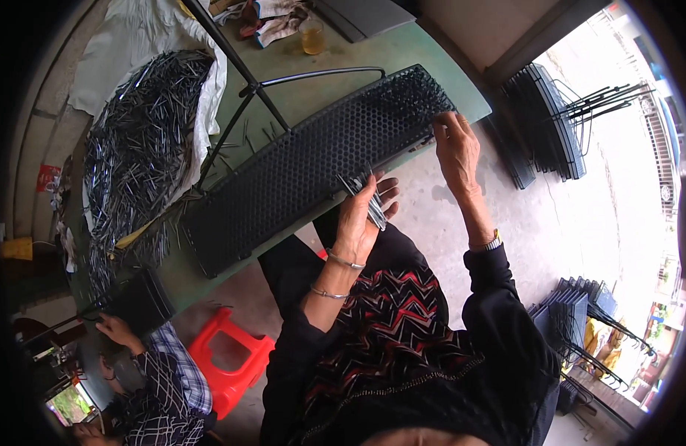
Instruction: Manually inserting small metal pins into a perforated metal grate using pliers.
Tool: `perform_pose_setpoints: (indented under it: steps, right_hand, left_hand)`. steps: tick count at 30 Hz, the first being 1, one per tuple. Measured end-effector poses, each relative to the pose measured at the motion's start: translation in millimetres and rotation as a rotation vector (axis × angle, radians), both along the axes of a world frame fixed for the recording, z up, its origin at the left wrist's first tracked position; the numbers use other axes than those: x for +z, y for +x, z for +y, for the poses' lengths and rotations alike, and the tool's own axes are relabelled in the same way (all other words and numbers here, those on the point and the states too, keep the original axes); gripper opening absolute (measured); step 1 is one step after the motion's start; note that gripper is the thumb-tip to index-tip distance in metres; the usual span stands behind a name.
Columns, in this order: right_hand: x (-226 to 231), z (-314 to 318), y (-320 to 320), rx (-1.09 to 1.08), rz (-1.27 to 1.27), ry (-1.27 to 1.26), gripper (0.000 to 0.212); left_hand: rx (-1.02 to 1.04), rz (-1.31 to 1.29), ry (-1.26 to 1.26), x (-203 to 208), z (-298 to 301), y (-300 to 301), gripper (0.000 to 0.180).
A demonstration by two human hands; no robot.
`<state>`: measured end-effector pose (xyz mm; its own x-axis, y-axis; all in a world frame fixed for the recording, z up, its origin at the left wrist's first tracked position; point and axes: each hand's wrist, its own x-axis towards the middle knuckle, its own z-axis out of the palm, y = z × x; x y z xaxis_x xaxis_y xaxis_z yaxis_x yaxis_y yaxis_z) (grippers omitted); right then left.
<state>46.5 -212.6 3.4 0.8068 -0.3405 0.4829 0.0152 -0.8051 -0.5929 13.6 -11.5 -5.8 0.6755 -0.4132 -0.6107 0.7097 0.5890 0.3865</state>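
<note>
A long black panel [298,167] full of small holes lies at a slant along the near edge of the green table. Small dark pieces [413,93] stick up densely from its far right end. My left hand [355,223] is closed round a bundle of thin dark strips [375,211] at the panel's near edge, some fingers partly spread. At the right end of the panel, my right hand [457,152] has its fingers pinched together by the corner. Whatever sits between those fingertips is too small to make out.
A white sack [105,83] heaped with dark strips [149,141] stands left on the green table [462,93]. A metal stand [261,93] rises behind the panel. A glass of yellow liquid [311,39] is at the back. Lower left are a red stool [227,357] and another person's hand [120,331].
</note>
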Motion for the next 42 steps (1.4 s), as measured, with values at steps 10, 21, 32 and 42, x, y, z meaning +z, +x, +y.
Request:
perform_pose_setpoints:
  steps: [10, 21, 32, 42]
  right_hand:
    - [30.6, 26.8, -20.9, 0.041, 0.2, 0.182, 0.017]
    - [50.1, 39.1, -22.2, 0.576, 0.633, 0.56, 0.018]
    - [56.7, 30.2, -1.0, 0.724, 0.797, 0.556, 0.016]
    - [39.7, 53.8, 51.0, 0.353, 0.096, 0.609, 0.009]
  left_hand:
    - [-0.045, -0.151, 0.075, 20.2, -5.1, -7.8, 0.026]
    - [-0.069, -0.229, 0.118, 22.6, -4.2, -15.6, 0.017]
    - [-0.1, -0.238, 0.062, 14.3, 4.5, -7.0, 0.022]
    - [-0.038, -0.106, -0.005, -4.7, 2.9, 1.7, 0.032]
